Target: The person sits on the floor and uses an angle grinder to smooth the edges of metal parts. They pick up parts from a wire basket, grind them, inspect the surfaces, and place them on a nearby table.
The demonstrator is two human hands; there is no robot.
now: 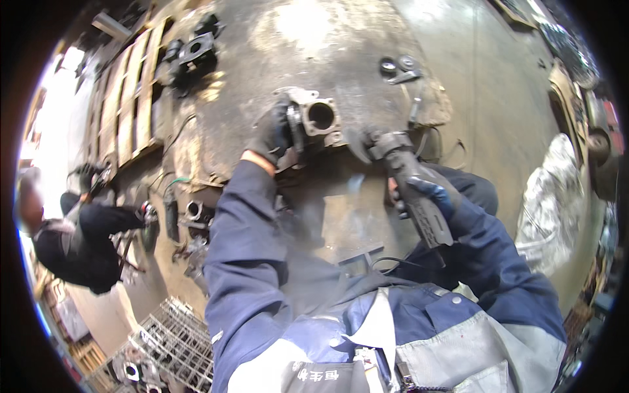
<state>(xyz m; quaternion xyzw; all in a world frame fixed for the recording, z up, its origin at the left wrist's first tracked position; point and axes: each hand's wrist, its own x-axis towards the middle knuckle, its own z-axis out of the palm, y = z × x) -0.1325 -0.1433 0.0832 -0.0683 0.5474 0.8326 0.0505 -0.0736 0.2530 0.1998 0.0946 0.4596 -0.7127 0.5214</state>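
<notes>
Housing of grey metal [308, 102], square-faced, with a round dark bore [321, 116], is at the near edge of the worn brown-grey bench [275, 52], directly to the right of the dark-gloved left hand [272, 131]. This hand is the nearer one and holds the housing by its left side. The right hand [436, 191], also gloved, is closed around a long dark angle grinder [409, 173], whose long axis slants forward and leftward from this hand; its thin disc [357, 144] stands just beside the housing. The bore points upward; the housing's own long axis I cannot tell.
</notes>
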